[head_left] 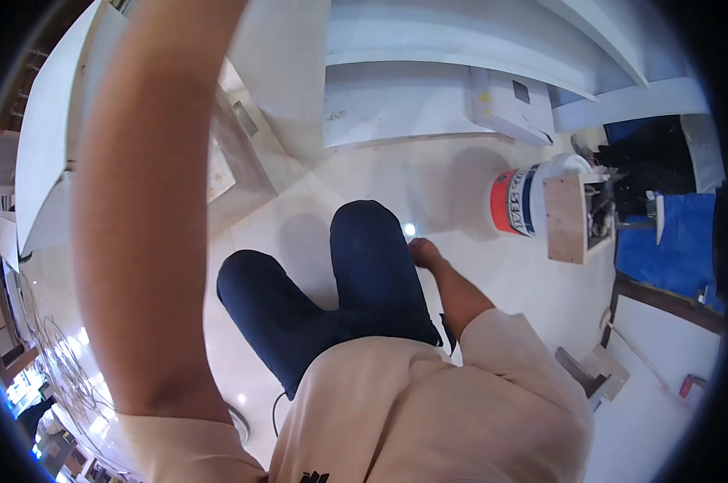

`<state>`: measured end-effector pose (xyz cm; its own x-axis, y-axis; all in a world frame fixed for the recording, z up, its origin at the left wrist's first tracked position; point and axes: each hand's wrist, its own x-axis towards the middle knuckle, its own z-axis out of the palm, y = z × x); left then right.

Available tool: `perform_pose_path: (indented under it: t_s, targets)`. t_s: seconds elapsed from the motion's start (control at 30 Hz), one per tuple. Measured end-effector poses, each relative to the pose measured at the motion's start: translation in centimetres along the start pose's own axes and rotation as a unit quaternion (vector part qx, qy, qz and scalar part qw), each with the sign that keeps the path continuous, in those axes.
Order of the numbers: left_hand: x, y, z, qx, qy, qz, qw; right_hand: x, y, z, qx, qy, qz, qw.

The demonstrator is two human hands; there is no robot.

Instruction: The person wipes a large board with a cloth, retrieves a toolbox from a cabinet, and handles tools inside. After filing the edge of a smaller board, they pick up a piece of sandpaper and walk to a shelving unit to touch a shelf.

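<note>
My left arm reaches up past the top edge of the head view, close to the camera, so my left hand is out of sight. My right hand (425, 252) hangs low beside my right knee, over the pale floor; it is small and its fingers look curled, but whether anything is in them cannot be made out. Dark trousers (372, 266) cover my bent legs. Right of my right hand stands a white and red bucket (519, 200), with an open wooden box (567, 219) at its top.
White shelving (396, 105) runs along the top, with a white box (509, 105) on it. A pale cabinet panel (50, 129) is at the left, above coiled wire (62, 362). Blue sheeting (670, 241) lies at the right, near a wooden piece (605, 374).
</note>
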<state>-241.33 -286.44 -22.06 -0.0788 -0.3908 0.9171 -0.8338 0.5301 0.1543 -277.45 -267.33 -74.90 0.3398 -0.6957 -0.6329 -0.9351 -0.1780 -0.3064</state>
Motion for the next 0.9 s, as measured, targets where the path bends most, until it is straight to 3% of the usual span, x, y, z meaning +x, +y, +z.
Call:
perform_pose_path:
  t_s: [0.07, 0.17, 0.27, 0.33, 0.4, 0.47, 0.5, 0.53, 0.57, 0.63, 0.67, 0.73, 0.87, 0.9]
  targets:
    - [0.5, 0.0, -1.1, -0.02, -0.013, -0.016, 1.0, -3.1, 1.0, -3.5, -0.086, -0.056, -0.009, 0.995]
    - [-1.2, 1.2, -4.0, -0.071, -0.056, -0.039, 0.995, -8.4, -3.9, -12.5, -0.005, -0.018, 0.127, 0.992]
    - [-7.9, 3.5, -9.3, -0.127, -0.261, -0.131, 0.948, -9.9, -7.8, -18.0, 0.038, -0.006, 0.1, 0.994]
    - [-16.1, 4.9, -14.0, -0.092, -0.339, -0.261, 0.899, -11.1, -11.4, -21.6, 0.043, 0.043, -0.014, 0.998]
    - [-27.0, 7.4, -21.7, -0.006, -0.391, -0.425, 0.817, -12.4, -14.9, -24.7, 0.074, 0.072, -0.051, 0.993]
    - [-37.5, 11.9, -32.7, 0.058, -0.536, -0.588, 0.602, -14.3, -17.0, -27.5, 0.098, 0.072, -0.065, 0.99]
    - [-40.8, 15.8, -38.5, 0.093, -0.591, -0.609, 0.521, -16.2, -18.4, -29.7, 0.111, 0.048, -0.07, 0.99]
    - [-38.8, 20.1, -42.8, 0.108, -0.638, -0.621, 0.442, -18.1, -19.4, -31.8, 0.124, 0.023, -0.08, 0.989]
    - [-38.3, 23.7, -47.3, 0.088, -0.736, -0.576, 0.345, -20.0, -19.9, -33.2, 0.106, 0.012, -0.068, 0.992]
    - [-41.7, 30.8, -55.6, -0.028, -0.865, -0.419, 0.276, -24.3, -20.6, -35.3, 0.07, -0.009, -0.045, 0.996]
    - [-41.3, 33.2, -57.9, -0.149, -0.842, -0.421, 0.304, -26.4, -20.4, -36.3, 0.052, -0.03, -0.023, 0.998]
    - [-39.6, 36.6, -59.0, -0.127, -0.896, -0.291, 0.31, -30.5, -19.5, -36.9, 0.021, -0.07, 0.016, 0.997]
    - [-40.3, 34.4, -56.2, 0.013, -0.692, -0.39, 0.607, -35.6, -11.6, -30.3, 0.007, 0.038, 0.021, 0.999]
    - [-38.8, 32.2, -55.4, -0.073, -0.6, -0.554, 0.572, -37.5, -10.2, -29.2, 0.026, 0.047, 0.046, 0.997]
